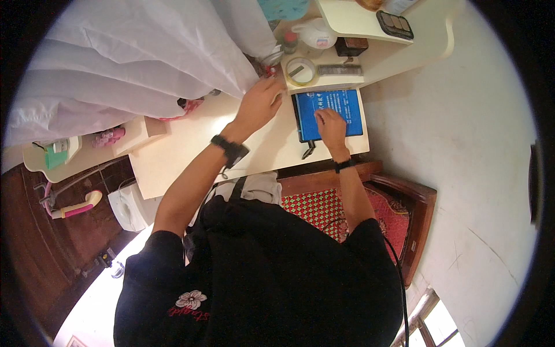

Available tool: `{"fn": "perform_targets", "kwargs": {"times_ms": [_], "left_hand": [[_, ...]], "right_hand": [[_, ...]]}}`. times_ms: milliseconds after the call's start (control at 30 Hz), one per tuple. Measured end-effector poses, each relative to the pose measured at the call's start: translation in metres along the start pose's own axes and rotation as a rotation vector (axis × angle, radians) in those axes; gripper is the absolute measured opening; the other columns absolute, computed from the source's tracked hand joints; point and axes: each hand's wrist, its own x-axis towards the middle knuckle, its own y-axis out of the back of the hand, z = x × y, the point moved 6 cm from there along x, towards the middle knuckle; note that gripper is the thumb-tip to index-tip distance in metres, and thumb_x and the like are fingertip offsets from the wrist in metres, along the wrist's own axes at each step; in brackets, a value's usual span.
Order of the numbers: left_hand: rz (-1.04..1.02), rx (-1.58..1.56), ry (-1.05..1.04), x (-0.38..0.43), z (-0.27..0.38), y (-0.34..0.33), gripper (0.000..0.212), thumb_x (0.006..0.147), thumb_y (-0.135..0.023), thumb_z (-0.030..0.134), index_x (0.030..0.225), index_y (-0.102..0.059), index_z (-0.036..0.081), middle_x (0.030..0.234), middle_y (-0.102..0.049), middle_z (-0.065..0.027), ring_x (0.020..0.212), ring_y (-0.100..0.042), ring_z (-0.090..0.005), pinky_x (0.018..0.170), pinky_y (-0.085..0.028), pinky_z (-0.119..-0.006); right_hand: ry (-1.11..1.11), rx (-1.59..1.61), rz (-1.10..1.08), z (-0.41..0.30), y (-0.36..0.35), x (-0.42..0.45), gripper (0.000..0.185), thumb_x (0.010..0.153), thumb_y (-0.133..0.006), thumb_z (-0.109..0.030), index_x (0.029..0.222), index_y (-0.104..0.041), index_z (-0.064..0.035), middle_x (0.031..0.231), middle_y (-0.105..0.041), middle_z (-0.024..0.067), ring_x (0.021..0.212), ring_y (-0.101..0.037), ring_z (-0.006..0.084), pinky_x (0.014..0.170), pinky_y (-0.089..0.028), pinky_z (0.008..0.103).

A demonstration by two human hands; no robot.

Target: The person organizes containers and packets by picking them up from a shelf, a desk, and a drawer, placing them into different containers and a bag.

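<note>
My left hand (260,103) reaches over the cream desktop (260,134), its fingers beside the lower edge of the white curtain (186,47). Close to its fingertips is a small red item (270,70), partly hidden. Whether those fingers grip anything is unclear. With curled fingers, my right hand (334,129) is over a flat blue item (352,110) that has a dark border and printed white writing. Its fingertips are close together, and I cannot make out anything between them. A small black item (308,150) lies at the blue item's near edge.
A roll of tape (301,71), a flat grey case (339,70), a white container (318,34), a red-capped bottle (289,42) and a dark box (352,46) sit on the shelf. A compact palette (394,24) rests above. A wooden chair (412,195) stands by the wall.
</note>
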Motion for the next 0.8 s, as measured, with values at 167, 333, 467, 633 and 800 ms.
{"fn": "perform_targets", "kwargs": {"times_ms": [167,333,467,633,800], "left_hand": [[-0.479,-0.003,0.188,-0.152,-0.03,0.037,0.033,0.111,-0.073,0.02,0.14,-0.077,0.004,0.134,-0.081,-0.0181,0.125,-0.076,-0.0386,0.113,-0.06,-0.05],[-0.53,0.019,0.465,-0.276,-0.071,0.073,0.033,0.109,-0.076,0.024,0.138,-0.077,0.008,0.129,-0.083,-0.0179,0.124,-0.077,-0.0396,0.109,-0.061,-0.051],[-0.463,-0.045,0.743,-0.363,-0.113,0.092,0.037,0.108,-0.079,0.026,0.14,-0.077,0.009,0.128,-0.084,-0.0191,0.119,-0.08,-0.0388,0.105,-0.063,-0.05],[-0.341,-0.131,0.898,-0.447,-0.14,0.076,0.027,0.104,-0.079,0.023,0.125,-0.084,0.006,0.108,-0.086,-0.0191,0.1,-0.084,-0.0351,0.091,-0.066,-0.047],[-0.218,-0.262,0.905,-0.468,-0.157,0.015,0.023,0.098,-0.077,0.015,0.118,-0.084,0.006,0.091,-0.083,-0.0201,0.084,-0.082,-0.034,0.078,-0.064,-0.048]], "right_hand": [[-0.03,0.212,-0.309,-0.042,-0.02,-0.098,0.01,0.104,-0.08,-0.009,0.109,-0.082,-0.0008,0.107,-0.081,0.0185,0.094,-0.078,0.0421,0.083,-0.063,0.0503],[-0.043,0.316,-0.539,-0.055,-0.056,-0.192,0.012,0.105,-0.078,-0.012,0.107,-0.08,0.0002,0.104,-0.08,0.0207,0.094,-0.077,0.0457,0.083,-0.061,0.0541],[-0.273,0.07,-0.624,-0.014,-0.064,-0.234,0.033,0.108,-0.078,-0.033,0.103,-0.081,-0.0002,0.095,-0.079,0.0253,0.095,-0.077,0.0502,0.086,-0.062,0.0583],[-0.507,-0.272,-0.724,0.063,-0.056,-0.254,0.043,0.11,-0.076,-0.045,0.108,-0.084,-0.0027,0.103,-0.084,0.0235,0.097,-0.08,0.0503,0.083,-0.065,0.0622],[-0.356,-0.267,-0.613,0.1,-0.055,-0.245,0.026,0.109,-0.078,-0.027,0.113,-0.083,-0.0022,0.096,-0.081,0.0236,0.088,-0.079,0.0466,0.08,-0.067,0.0588]]}}
